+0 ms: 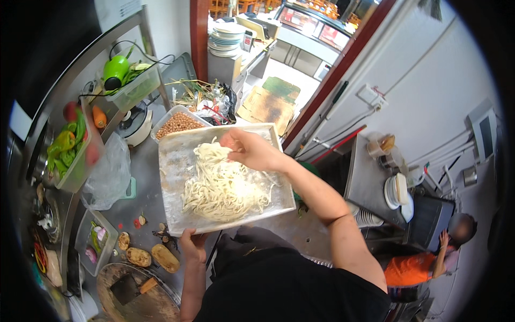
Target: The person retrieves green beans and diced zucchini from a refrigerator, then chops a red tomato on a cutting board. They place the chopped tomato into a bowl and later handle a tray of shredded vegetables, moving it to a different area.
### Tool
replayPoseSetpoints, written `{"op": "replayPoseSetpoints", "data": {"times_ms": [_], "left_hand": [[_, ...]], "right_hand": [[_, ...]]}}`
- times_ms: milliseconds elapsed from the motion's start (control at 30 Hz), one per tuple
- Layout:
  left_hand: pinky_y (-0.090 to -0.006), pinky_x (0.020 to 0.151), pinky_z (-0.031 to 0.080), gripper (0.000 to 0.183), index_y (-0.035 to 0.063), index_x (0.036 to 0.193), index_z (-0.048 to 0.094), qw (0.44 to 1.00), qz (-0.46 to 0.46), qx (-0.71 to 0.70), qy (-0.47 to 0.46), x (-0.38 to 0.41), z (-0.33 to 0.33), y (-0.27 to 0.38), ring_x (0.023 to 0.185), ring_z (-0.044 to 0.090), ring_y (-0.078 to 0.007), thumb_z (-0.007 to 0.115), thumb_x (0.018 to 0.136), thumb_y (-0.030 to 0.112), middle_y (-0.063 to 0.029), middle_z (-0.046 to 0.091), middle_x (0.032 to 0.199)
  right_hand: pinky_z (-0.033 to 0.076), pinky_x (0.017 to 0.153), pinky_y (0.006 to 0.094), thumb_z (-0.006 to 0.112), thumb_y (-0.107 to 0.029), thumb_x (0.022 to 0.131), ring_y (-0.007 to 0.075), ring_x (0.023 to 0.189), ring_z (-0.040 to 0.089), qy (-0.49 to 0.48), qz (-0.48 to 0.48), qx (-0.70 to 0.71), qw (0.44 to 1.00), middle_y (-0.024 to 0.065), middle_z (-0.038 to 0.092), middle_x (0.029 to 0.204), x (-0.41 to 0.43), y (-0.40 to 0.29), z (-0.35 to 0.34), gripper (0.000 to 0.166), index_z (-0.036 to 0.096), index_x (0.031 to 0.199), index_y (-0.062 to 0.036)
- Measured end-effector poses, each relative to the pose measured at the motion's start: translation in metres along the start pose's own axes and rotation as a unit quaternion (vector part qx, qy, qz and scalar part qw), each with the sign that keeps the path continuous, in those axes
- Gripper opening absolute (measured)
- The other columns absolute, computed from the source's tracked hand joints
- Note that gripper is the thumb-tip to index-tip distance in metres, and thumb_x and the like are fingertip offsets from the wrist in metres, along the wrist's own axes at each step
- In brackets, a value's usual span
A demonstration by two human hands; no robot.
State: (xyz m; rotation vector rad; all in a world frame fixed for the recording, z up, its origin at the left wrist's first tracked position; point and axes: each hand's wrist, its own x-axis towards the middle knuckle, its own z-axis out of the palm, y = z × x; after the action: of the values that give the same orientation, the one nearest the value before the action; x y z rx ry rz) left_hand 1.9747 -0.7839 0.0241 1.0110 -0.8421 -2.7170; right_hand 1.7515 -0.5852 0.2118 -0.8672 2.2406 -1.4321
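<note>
A shallow, flour-dusted tray (177,161) is held up in front of me over the edge of the metal worktop. My left hand (194,243) grips its near rim from below, the thumb at the edge. A heap of pale fresh noodles (225,185) lies in the middle of the tray. My right hand (245,151) reaches in from the right over the far end of the heap, fingers curled at the noodles; whether they pinch any is not clear.
The worktop (145,169) bears a tub of peanuts (177,124), potatoes (165,257), a round chopping board (120,298) with a cleaver (125,288) and a plastic bag (108,173). Vegetable bins (76,161) stand left. Another person (414,267) is at the far right.
</note>
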Motion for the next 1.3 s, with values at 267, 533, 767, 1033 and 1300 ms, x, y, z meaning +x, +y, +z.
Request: {"op": "replayPoseSetpoints", "data": {"times_ms": [267,533,767,1033,1300], "left_hand": [[-0.0416,0.087,0.055,0.050,-0.0062,0.123,0.051,0.989,-0.081,0.084,-0.085,-0.001,0.060,-0.030,0.103,0.063,-0.0294,0.054,0.080,0.018,-0.0165,0.064,0.113],[-0.0443,0.091,0.053,0.046,-0.0098,0.122,0.048,0.954,-0.166,0.148,-0.204,0.012,0.100,-0.065,0.107,0.062,-0.0321,0.051,0.081,0.012,-0.0191,0.061,0.117],[-0.0452,0.093,0.052,0.048,-0.0087,0.124,0.048,0.897,-0.251,0.249,-0.265,0.013,0.130,-0.105,0.109,0.061,-0.0317,0.050,0.082,0.013,-0.0191,0.061,0.119],[-0.0476,0.093,0.052,0.047,-0.0080,0.123,0.048,0.814,-0.317,0.345,-0.343,0.005,0.165,-0.164,0.109,0.061,-0.0314,0.051,0.080,0.011,-0.0179,0.061,0.118],[-0.0457,0.091,0.053,0.051,-0.0085,0.127,0.043,0.736,-0.379,0.402,-0.392,-0.069,0.219,-0.293,0.109,0.062,-0.0326,0.050,0.081,0.012,-0.0199,0.060,0.120]], "right_hand": [[0.051,0.076,0.0257,0.064,0.005,0.085,0.0110,0.086,0.059,0.036,0.038,-0.208,0.977,0.0004,0.061,0.089,-0.082,0.037,-0.081,0.019,0.064,0.102,-0.0016],[0.053,0.080,0.0280,0.053,0.005,0.092,0.0120,0.089,0.063,0.127,0.171,-0.139,0.967,0.0032,0.063,0.103,-0.212,0.073,-0.117,0.020,0.062,0.109,-0.0027],[0.052,0.081,0.0341,0.058,0.005,0.079,0.0298,0.092,0.067,0.164,0.324,-0.289,0.886,0.0163,0.067,0.101,-0.352,0.080,-0.098,0.020,0.070,0.094,-0.0025],[0.050,0.081,0.0377,0.062,-0.009,0.083,0.0318,0.091,0.064,0.379,0.384,-0.184,0.822,0.0158,0.067,0.097,-0.448,0.073,-0.037,0.018,0.071,0.096,-0.0018],[0.049,0.076,0.0356,0.075,-0.010,0.074,0.0287,0.089,0.061,0.451,0.462,-0.184,0.741,0.0126,0.061,0.093,-0.573,0.109,-0.013,0.021,0.060,0.087,-0.0027]]}}
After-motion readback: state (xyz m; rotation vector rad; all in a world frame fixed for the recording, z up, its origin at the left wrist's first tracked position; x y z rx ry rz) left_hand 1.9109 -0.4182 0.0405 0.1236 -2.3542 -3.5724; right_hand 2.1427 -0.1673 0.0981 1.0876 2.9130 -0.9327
